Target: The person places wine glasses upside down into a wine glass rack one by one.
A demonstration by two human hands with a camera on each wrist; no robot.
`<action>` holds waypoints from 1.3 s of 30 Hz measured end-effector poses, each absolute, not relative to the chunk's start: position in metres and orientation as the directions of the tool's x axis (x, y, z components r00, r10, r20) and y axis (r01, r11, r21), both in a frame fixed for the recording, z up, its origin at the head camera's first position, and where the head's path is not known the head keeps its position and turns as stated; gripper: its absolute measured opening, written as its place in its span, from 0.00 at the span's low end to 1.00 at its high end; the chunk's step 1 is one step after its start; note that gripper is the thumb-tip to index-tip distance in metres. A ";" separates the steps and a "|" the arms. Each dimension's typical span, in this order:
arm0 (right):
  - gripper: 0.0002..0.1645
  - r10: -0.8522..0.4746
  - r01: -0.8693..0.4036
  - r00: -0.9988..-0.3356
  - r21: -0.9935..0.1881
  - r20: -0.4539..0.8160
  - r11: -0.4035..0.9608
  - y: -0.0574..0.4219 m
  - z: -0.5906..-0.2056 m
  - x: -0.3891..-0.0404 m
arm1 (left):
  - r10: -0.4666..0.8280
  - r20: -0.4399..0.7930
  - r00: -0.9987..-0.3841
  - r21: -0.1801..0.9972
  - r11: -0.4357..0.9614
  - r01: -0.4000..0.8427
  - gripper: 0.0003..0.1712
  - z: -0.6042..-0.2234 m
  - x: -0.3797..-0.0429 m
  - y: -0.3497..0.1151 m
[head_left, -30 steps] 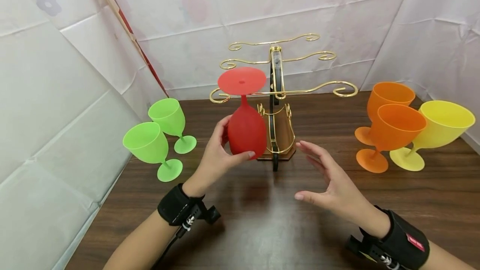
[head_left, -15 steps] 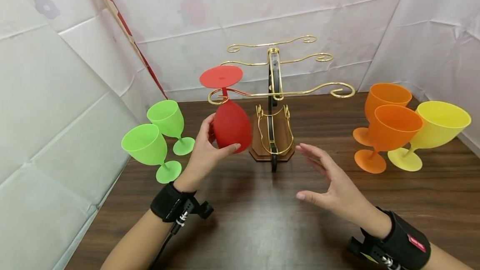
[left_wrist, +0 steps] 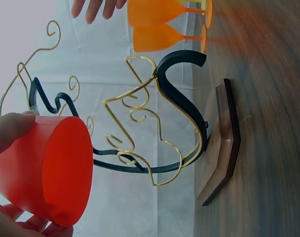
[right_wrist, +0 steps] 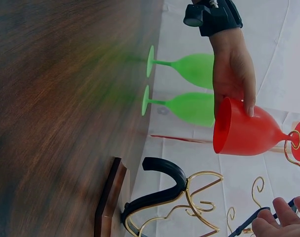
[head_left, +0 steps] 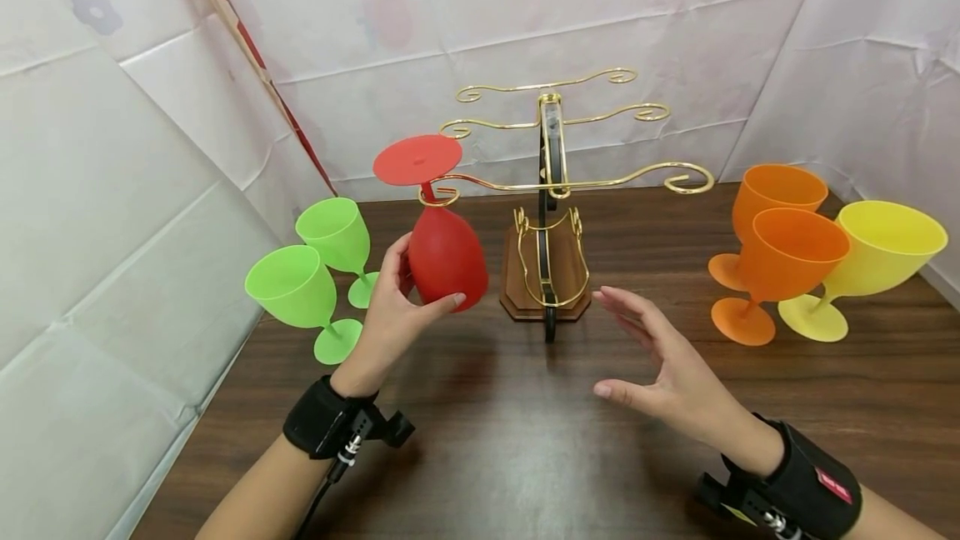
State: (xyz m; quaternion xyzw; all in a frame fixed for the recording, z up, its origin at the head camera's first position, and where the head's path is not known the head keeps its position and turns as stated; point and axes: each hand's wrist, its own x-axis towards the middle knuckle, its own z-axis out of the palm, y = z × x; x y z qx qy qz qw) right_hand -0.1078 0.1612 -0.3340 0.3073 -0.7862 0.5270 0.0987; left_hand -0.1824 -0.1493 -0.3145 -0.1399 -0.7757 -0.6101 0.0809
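Red goblet point(head_left: 448, 257) moved leftward, gripped by left hand point(head_left: 390, 311); right hand point(head_left: 667, 365) released, loosely spread.

The red goblet point(head_left: 448, 261) looks like smooth, matt plastic, as do the green goblets point(head_left: 288, 282), orange goblets point(head_left: 798, 252) and yellow goblet point(head_left: 888, 252). The rack's wire arms point(head_left: 615, 182) are glossy gold metal; its black frame point(left_wrist: 179, 96) is smooth with a dull sheen. The base point(left_wrist: 223, 143) is satiny brown wood. The surface point(head_left: 525, 457) shows glossy wood grain. The creased white backdrop point(head_left: 600, 7) may be cloth or thin plastic. The wrist straps point(head_left: 813, 473) are matt black cloth.
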 end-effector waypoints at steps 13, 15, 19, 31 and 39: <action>0.55 -0.380 -0.566 -0.803 -0.788 0.459 0.244 0.160 -0.334 -0.106 | 0.191 0.297 -0.936 0.925 0.185 0.331 0.47 -0.320 -0.171 -0.142; 0.55 -0.381 -0.567 -0.802 -0.788 0.460 0.242 0.160 -0.334 -0.106 | 0.192 0.283 -0.940 0.930 0.187 0.318 0.47 -0.317 -0.169 -0.140; 0.54 -0.379 -0.568 -0.802 -0.786 0.462 0.243 0.160 -0.335 -0.105 | 0.200 0.262 -0.944 0.934 0.196 0.300 0.47 -0.309 -0.161 -0.136; 0.53 -0.372 -0.595 -0.786 -0.769 0.494 0.235 0.158 -0.339 -0.105 | 0.216 0.252 -0.943 0.939 0.180 0.292 0.47 -0.318 -0.160 -0.137; 0.53 -0.378 -0.572 -0.799 -0.784 0.467 0.242 0.160 -0.338 -0.105 | 0.221 0.283 -0.933 0.931 0.171 0.322 0.50 -0.332 -0.166 -0.148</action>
